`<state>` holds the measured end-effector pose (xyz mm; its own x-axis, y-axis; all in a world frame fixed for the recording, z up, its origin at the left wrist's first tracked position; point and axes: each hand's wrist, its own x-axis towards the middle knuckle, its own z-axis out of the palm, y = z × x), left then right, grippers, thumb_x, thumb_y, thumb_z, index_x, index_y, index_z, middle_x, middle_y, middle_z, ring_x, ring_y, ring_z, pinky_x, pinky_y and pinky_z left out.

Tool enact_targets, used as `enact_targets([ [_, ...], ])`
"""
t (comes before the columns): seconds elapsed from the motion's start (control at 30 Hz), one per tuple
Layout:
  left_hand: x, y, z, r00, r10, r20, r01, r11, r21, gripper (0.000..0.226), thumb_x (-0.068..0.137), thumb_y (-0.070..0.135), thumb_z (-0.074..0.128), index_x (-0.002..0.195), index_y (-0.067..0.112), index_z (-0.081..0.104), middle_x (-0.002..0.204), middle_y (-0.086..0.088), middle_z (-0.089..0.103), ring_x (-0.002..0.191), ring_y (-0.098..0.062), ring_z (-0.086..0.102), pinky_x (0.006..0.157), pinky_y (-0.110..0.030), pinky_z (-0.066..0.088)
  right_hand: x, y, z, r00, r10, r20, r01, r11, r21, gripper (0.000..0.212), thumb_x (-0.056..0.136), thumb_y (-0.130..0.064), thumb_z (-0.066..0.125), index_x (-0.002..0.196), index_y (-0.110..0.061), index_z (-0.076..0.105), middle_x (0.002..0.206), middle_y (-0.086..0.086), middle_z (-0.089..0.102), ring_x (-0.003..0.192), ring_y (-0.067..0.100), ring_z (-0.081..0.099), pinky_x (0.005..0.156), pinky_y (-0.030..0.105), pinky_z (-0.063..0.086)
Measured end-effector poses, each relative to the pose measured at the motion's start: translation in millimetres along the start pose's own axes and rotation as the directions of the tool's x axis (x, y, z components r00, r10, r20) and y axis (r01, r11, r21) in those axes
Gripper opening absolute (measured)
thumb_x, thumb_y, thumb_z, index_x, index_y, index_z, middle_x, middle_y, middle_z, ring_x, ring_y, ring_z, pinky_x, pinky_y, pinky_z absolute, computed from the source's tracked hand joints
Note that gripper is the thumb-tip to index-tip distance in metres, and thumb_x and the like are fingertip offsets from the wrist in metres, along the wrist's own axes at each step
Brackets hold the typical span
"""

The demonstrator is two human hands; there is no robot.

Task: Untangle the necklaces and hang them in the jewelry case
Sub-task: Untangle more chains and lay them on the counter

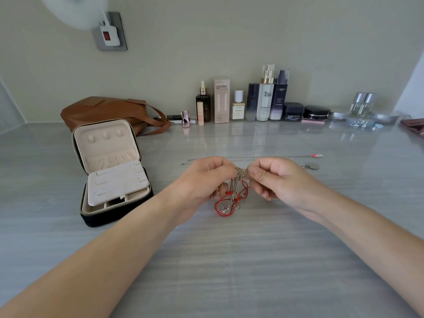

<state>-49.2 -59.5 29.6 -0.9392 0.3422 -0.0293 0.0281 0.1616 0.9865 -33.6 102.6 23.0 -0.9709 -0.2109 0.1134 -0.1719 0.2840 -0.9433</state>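
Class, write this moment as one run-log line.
step: untangling | left hand: pinches tangle | right hand: pinches tangle | jewelry case: open, left of hands

- Glossy grey streaked tabletop (pixel 229 260).
- Open black zipped jewelry case (pixel 107 148), cream-lined, at left.
- Brown leather bag (pixel 103 111) behind it.
- Cosmetic bottles (pixel 266 99) along the wall.
- Thin silver chains (pixel 275 156), mid-table.

Red cord necklace (pixel 229 200) and gold chain (pixel 241 172); grey-streaked table (pixel 229 260); black jewelry case (pixel 114 213) lined in beige; tan-brown bag (pixel 103 109).
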Motion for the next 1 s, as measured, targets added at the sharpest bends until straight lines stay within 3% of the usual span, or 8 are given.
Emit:
enact_targets([
  [0.17,0,0,-1,1.000,0.006,0.003,-0.006,1.000,-0.019,0.014,0.089,0.008,0.050,0.078,0.013,0.056,0.084,-0.016,0.049,0.043,-0.006,0.038,0.047,-0.019,0.028,0,2,-2,1.000,-0.010,0.006,0.010,1.000,0.010,0.024,0.093,-0.013,0.049,0.070,-0.015,0.057,0.052,-0.006,0.052,0.050,0.008,0.041,0.050,0.018,0.035],
  [0.37,1,0,-3,1.000,-0.004,-0.030,0.004,1.000,-0.014,0.018,0.087,0.005,0.052,0.073,0.015,0.058,0.062,0.000,0.053,0.044,-0.007,0.037,0.044,-0.017,0.030,2,2,-6,1.000,0.000,-0.025,0.001,0.999,0.043,0.016,0.091,-0.006,0.052,0.085,-0.016,0.063,0.053,-0.007,0.059,0.049,0.005,0.049,0.053,0.020,0.040],
  [0.6,1,-1,-5,0.999,0.000,-0.038,0.001,1.000,0.025,0.010,0.085,0.010,0.059,0.075,0.014,0.060,0.067,0.000,0.053,0.047,-0.006,0.039,0.048,-0.017,0.033,2,1,-9,0.999,-0.009,-0.048,0.011,0.999,0.035,0.013,0.091,-0.008,0.052,0.087,-0.016,0.062,0.052,-0.006,0.059,0.047,0.005,0.049,0.050,0.018,0.039],
  [0.8,-1,0,-5,1.000,0.001,-0.013,-0.002,0.999,-0.045,0.011,0.085,0.015,0.061,0.074,0.016,0.061,0.064,0.004,0.052,0.049,-0.006,0.041,0.051,-0.018,0.034,0,2,-8,0.998,-0.038,-0.053,0.031,0.990,-0.134,0.015,0.088,-0.025,0.058,0.075,-0.021,0.064,0.047,-0.008,0.055,0.049,0.006,0.046,0.053,0.017,0.038],
  [0.93,-1,-1,-2,1.000,0.019,0.003,-0.019,1.000,-0.011,0.012,0.085,0.013,0.061,0.073,0.017,0.063,0.057,0.009,0.054,0.048,-0.005,0.041,0.050,-0.017,0.034,-1,0,-2,0.990,-0.124,-0.062,0.112,0.979,-0.171,0.003,0.078,-0.025,0.069,0.076,-0.023,0.068,0.071,0.007,0.067,0.066,0.010,0.054,0.066,0.024,0.044],
  [1.0,-1,-2,-2,0.999,0.036,-0.013,-0.036,0.999,0.037,0.014,0.084,0.010,0.061,0.072,0.017,0.063,0.053,0.008,0.052,0.046,-0.005,0.041,0.049,-0.017,0.032,-1,0,0,0.987,-0.150,-0.065,0.135,0.973,-0.189,0.003,0.077,-0.021,0.070,0.076,-0.022,0.068,0.074,0.006,0.066,0.068,0.012,0.054,0.067,0.024,0.045],
])
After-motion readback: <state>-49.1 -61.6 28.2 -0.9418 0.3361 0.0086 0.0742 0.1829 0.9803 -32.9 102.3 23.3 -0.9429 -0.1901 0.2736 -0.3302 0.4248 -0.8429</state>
